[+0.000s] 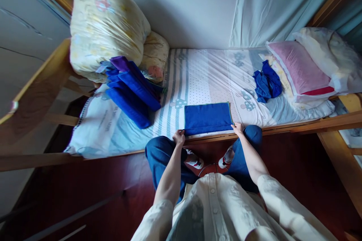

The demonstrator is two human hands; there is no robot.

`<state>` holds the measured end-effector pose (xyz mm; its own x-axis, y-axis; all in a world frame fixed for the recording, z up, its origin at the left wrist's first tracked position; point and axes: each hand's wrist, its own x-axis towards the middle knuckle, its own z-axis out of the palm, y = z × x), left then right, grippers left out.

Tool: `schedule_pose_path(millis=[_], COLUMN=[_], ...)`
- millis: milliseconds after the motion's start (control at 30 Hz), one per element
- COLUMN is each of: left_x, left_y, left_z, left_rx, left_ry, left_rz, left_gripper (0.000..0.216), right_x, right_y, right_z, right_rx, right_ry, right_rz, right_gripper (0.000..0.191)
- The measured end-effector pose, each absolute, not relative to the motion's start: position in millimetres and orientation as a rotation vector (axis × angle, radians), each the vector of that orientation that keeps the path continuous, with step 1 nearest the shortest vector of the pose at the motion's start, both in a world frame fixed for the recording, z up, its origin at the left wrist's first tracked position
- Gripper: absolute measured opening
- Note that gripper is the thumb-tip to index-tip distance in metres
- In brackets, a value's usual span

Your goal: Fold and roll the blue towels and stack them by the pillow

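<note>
A blue towel [207,116] with a thin green edge lies flat as a rectangle at the front of the bed. My left hand [179,136] pinches its near left corner, and my right hand [238,128] pinches the near right one. To the left, several folded blue towels [132,94] lie in a pile, with a purple one [120,63] among them. A crumpled blue cloth [267,82] rests on the bed to the right, apart from both hands.
The patterned bed sheet [198,71] covers the mattress. A bulky yellow quilt [109,22] stands at the left end; a pink pillow [299,67] lies at the right. A wooden bed rail [305,123] runs along the front. My knees are against the bed's edge.
</note>
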<state>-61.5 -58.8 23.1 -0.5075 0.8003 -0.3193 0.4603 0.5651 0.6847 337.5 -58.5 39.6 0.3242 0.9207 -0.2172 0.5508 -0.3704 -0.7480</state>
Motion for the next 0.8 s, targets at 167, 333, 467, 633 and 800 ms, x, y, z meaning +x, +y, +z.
schedule_pose_path(millis=[167,333,467,633,800], left_x=[-60.3,-57.6,-56.8,-56.2,-55.4], left_y=[-59.2,-61.7,-62.7,-60.9,-62.5], left_z=[21.0,21.3,22.2,21.2,21.4], left_rx=[1.015,1.026,1.013,1.012,1.037], left_ry=[2.222,2.269,2.289,2.301,2.294], left_rz=[0.67,0.567,0.503,0.51,0.557], left_gripper=[0.016,0.016,0.015,0.013,0.012], right_x=[334.4,331.7,330.2,329.8,331.4], right_y=[-58.9,-56.7,-55.1,-52.4,-51.6], right_z=[49.8,50.5,46.2,40.4,34.7], right_rx=[-2.116,-2.184,-2.222,-2.257,-2.278], right_ry=[-1.313,-1.321,-1.321,-1.321,-1.334], right_rz=[0.862,0.841,0.838,0.829,0.813], right_gripper=[0.043,0.046,0.043,0.039,0.037])
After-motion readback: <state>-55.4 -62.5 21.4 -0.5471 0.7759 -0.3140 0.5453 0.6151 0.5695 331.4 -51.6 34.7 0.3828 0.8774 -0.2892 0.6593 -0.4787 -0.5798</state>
